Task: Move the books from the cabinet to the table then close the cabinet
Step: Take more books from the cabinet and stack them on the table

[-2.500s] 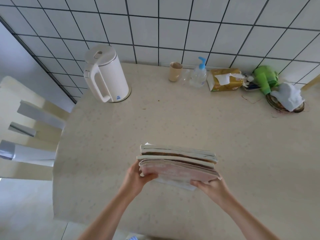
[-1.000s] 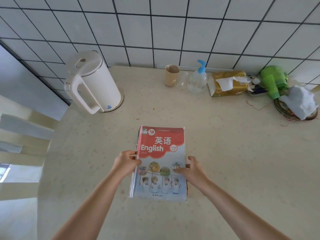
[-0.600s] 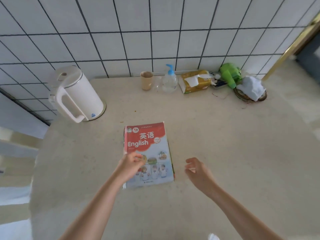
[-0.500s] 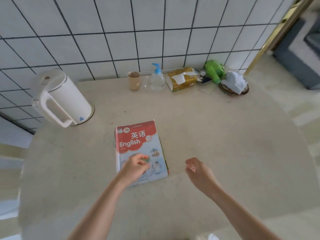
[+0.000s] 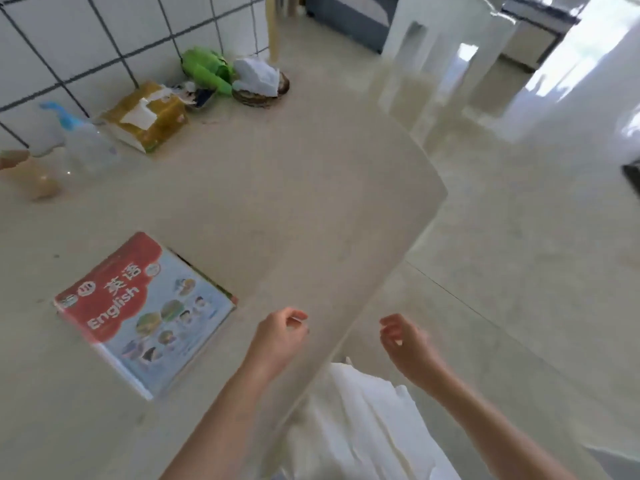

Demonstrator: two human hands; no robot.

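Red-and-blue covers top a stack of books (image 5: pixel 145 313) lying flat on the beige table (image 5: pixel 277 209), an English textbook uppermost; the left hand (image 5: pixel 277 337) hovers just right of the stack, fingers loosely curled and holding nothing, while the right hand (image 5: pixel 405 344) hangs past the table edge over the floor, likewise relaxed and empty. Against the tiled wall stand a torn-open yellow tissue pack (image 5: pixel 149 116) with a sheet poking out, a clear pump bottle (image 5: pixel 83 143), and a shallow woven basket (image 5: pixel 258 97) holding crumpled white material beside a green object (image 5: pixel 206 69).
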